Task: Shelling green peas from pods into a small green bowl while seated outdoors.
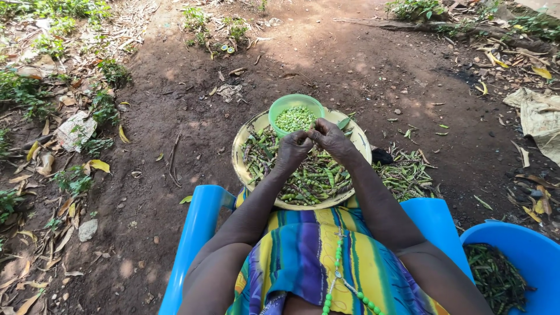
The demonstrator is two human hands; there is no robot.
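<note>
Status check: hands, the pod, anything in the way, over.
Both hands, left and right, pinch one pod over the tray. Green bowl of peas just beyond. Nothing blocking.

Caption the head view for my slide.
Both hands, left hand and right hand, meet over a green bowl of shelled peas on a yellow tray of pods.

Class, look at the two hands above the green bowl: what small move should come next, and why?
Probably split the pod and drop its peas into the green bowl: both the left hand and right hand pinch something small, hard to see, just above its rim.
</note>
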